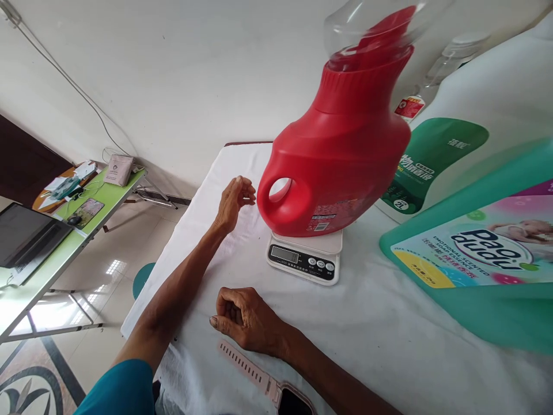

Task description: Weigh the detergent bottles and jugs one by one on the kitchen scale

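Note:
A red detergent jug [337, 150] with a side handle stands on a white kitchen scale [302, 262]. A clear plastic piece [349, 29] sits over its neck, cut off by the frame's top. My left hand [234, 202] is raised just left of the jug, apart from it, its fingers loosely bent and holding nothing. Nearer to me, my right hand [250, 320] rests on the white cloth with curled fingers and nothing visible in them. Between my forearms lies a smartwatch [296, 400] with a pink strap. I cannot read the scale's display.
At the right stand a green bottle [475, 311], a white bottle with a green label [458, 135] and a clear bottle [449, 60]. To the left, a green table [97, 202] carries a laptop [32, 242] and a pouch [118, 170]. A teal stool [142, 279] stands beside the cloth-covered table.

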`<state>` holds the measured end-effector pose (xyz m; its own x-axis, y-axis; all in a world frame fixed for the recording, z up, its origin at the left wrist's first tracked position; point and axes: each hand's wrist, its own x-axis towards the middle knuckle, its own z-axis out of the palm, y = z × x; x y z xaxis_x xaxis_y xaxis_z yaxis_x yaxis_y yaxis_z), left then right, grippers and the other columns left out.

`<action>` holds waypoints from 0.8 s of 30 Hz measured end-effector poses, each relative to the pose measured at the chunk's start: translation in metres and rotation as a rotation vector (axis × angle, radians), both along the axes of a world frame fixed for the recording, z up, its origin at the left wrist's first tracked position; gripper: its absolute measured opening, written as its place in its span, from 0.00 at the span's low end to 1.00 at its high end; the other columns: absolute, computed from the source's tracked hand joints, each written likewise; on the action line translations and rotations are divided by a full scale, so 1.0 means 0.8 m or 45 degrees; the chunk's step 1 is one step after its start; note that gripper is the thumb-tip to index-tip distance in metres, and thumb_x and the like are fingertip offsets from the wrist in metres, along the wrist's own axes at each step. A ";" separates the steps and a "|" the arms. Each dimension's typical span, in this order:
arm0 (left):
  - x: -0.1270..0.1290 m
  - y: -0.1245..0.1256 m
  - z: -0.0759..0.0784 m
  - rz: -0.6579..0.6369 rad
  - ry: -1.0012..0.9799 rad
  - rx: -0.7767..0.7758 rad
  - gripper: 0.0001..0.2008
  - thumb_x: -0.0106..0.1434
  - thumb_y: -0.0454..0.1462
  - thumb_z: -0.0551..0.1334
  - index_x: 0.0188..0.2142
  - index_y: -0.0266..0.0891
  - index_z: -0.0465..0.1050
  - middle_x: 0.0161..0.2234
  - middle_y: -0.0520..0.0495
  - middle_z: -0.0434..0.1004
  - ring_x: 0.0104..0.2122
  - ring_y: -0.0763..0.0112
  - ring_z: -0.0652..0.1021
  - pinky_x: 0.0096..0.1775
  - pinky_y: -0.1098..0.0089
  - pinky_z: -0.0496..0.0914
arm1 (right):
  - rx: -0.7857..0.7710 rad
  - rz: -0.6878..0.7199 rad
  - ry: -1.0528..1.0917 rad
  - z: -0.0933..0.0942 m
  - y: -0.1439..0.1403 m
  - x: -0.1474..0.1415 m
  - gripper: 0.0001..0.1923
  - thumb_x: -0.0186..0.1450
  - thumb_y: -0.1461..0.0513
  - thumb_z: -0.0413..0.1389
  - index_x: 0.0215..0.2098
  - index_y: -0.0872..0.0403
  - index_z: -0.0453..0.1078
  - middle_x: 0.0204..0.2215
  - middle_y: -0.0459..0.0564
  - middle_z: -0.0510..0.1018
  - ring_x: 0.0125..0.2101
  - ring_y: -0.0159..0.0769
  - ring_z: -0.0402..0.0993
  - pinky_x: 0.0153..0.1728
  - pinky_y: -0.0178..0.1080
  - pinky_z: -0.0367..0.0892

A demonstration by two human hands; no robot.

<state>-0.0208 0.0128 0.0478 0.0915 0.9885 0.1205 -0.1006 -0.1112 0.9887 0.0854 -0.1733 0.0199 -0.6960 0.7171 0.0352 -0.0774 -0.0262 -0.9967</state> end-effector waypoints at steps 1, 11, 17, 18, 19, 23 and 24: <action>0.003 -0.005 0.016 -0.012 0.004 0.030 0.29 0.65 0.66 0.59 0.37 0.41 0.71 0.32 0.47 0.75 0.33 0.70 0.77 0.35 0.68 0.73 | 0.002 -0.002 -0.003 0.000 0.000 0.000 0.10 0.63 0.61 0.62 0.29 0.52 0.64 0.20 0.37 0.63 0.23 0.26 0.60 0.26 0.32 0.58; 0.054 -0.053 0.111 -0.230 0.214 0.274 0.30 0.64 0.64 0.63 0.27 0.39 0.69 0.25 0.48 0.69 0.28 0.71 0.71 0.32 0.67 0.66 | 0.018 -0.049 -0.033 -0.001 -0.002 -0.003 0.11 0.61 0.64 0.64 0.28 0.53 0.65 0.22 0.38 0.69 0.24 0.26 0.64 0.27 0.31 0.60; 0.079 -0.042 0.101 0.031 0.052 0.167 0.35 0.51 0.62 0.74 0.21 0.41 0.56 0.18 0.57 0.50 0.19 0.80 0.54 0.22 0.69 0.51 | 0.056 -0.049 -0.078 -0.004 0.000 -0.004 0.11 0.61 0.66 0.65 0.29 0.53 0.65 0.23 0.38 0.69 0.24 0.26 0.65 0.28 0.30 0.61; 0.082 -0.040 0.102 0.091 0.019 0.162 0.35 0.50 0.61 0.74 0.20 0.41 0.55 0.18 0.57 0.49 0.18 0.81 0.53 0.21 0.70 0.50 | 0.051 -0.046 -0.089 -0.003 0.001 -0.004 0.11 0.61 0.66 0.65 0.29 0.54 0.65 0.23 0.38 0.69 0.24 0.26 0.66 0.28 0.30 0.61; 0.085 -0.037 0.103 0.137 -0.010 0.161 0.36 0.50 0.61 0.75 0.20 0.42 0.54 0.18 0.58 0.48 0.18 0.81 0.52 0.20 0.70 0.50 | 0.045 -0.044 -0.097 -0.002 0.001 -0.003 0.11 0.61 0.66 0.64 0.29 0.54 0.65 0.23 0.38 0.69 0.25 0.26 0.66 0.28 0.30 0.61; 0.091 -0.014 0.120 0.257 -0.074 0.227 0.36 0.51 0.60 0.74 0.20 0.43 0.51 0.18 0.58 0.46 0.17 0.81 0.52 0.18 0.70 0.49 | 0.036 -0.021 -0.124 0.002 0.002 0.000 0.12 0.61 0.66 0.65 0.28 0.53 0.64 0.23 0.38 0.69 0.24 0.26 0.66 0.28 0.30 0.61; 0.093 -0.004 0.126 0.284 -0.085 0.257 0.36 0.51 0.60 0.74 0.20 0.43 0.51 0.18 0.58 0.46 0.17 0.81 0.52 0.18 0.70 0.49 | 0.028 -0.017 -0.132 0.003 0.002 0.000 0.12 0.60 0.66 0.64 0.28 0.53 0.64 0.23 0.38 0.69 0.24 0.26 0.66 0.27 0.29 0.61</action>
<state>0.0532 0.0092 0.1487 -0.1396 0.9387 0.3152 -0.1159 -0.3317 0.9363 0.0856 -0.1719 0.0219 -0.6870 0.7263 -0.0206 0.0261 -0.0037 -0.9997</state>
